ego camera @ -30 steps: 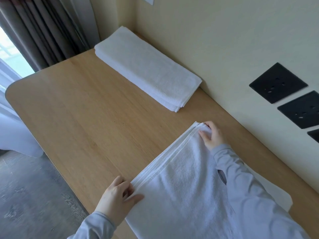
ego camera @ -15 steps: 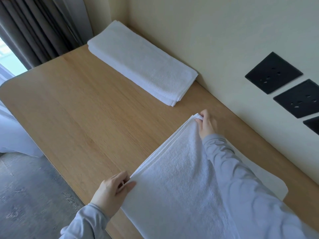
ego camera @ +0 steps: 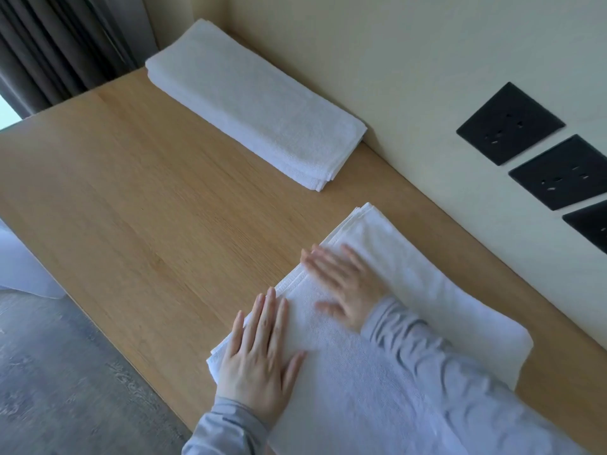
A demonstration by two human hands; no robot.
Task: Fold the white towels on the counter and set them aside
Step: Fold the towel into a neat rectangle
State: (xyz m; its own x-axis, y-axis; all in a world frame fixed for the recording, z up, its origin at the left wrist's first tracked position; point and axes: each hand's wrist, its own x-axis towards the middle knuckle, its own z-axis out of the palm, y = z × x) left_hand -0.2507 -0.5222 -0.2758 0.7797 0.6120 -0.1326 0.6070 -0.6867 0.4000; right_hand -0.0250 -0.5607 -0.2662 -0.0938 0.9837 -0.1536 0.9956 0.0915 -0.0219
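Note:
A white towel [ego camera: 423,290] lies folded over on the wooden counter [ego camera: 147,198] at the near right, its layered edge facing left. My left hand [ego camera: 259,359] lies flat on the towel's near left corner, fingers straight. My right hand [ego camera: 345,284] presses flat on the towel farther along the same edge and is motion-blurred. A second white towel [ego camera: 253,103], folded into a long narrow stack, rests at the far side against the wall.
Three black wall sockets [ego camera: 510,123] sit on the cream wall at the right. Dark curtains [ego camera: 59,44] hang at the far left. The counter's left edge drops to a grey floor [ego camera: 65,389]. Bare wood lies between the two towels.
Both hands let go of the towel's corners and now lie flat on top of it. The right hand slid back toward me along the edge. The fold has been laid down.

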